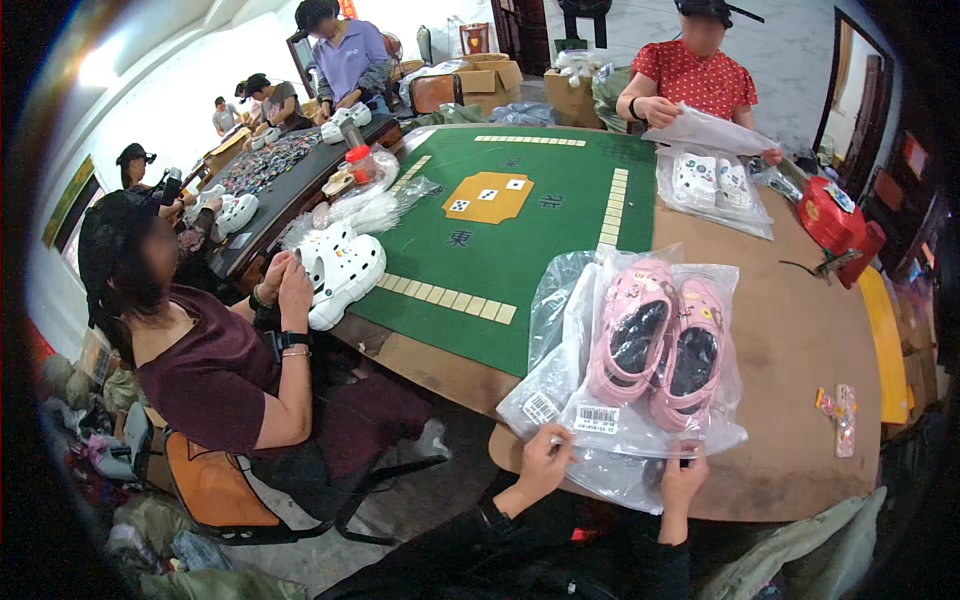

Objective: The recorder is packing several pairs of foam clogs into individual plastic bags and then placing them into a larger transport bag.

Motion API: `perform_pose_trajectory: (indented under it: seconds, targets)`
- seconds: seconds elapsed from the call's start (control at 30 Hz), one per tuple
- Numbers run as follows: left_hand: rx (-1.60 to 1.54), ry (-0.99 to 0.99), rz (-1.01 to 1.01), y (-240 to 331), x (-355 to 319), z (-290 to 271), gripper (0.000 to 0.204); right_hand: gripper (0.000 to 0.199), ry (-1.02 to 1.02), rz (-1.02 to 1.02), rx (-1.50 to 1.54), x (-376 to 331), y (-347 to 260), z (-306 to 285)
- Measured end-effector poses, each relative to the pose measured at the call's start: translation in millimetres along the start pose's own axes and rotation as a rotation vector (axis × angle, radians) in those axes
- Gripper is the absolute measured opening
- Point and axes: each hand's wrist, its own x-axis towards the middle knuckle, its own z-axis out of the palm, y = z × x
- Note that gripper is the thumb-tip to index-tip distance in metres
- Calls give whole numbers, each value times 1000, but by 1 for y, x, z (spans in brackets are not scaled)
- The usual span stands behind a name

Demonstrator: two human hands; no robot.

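A pair of pink clogs (632, 335) with small charms lies inside a clear plastic bag (722, 375) on the near side of the table. My left hand (546, 462) pinches the bag's near edge, just below a white barcode label (597, 418). At the right end of that edge, my right hand (683, 478) grips the plastic between thumb and fingers. More clear bags (562, 300) lie under and to the left of this one; how many cannot be made out.
A green mat (420, 330) printed with tiles covers the table's middle. At left, a seated person (215, 360) handles white clogs (343, 275). Across the table, another person (697, 90) holds a bag above bagged white clogs (700, 180). A red roll (832, 215) and a phone (845, 420) lie at right.
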Motion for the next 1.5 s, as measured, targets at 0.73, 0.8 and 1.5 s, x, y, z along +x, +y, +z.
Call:
perform_pose_trajectory:
  seconds: [0.73, 0.8, 1.5]
  targets:
    - [-596, 208, -41, -1, 14, -9, 21, 22, 404, -361, -341, -19, -1, -25]
    - [-552, 211, -30, -1, 16, -12, 19, 18, 345, -463, -362, -18, -6, -26]
    - [-662, 181, -119, -10, 12, -20, 39, 12, 266, -9, 281, -25, 4, -31]
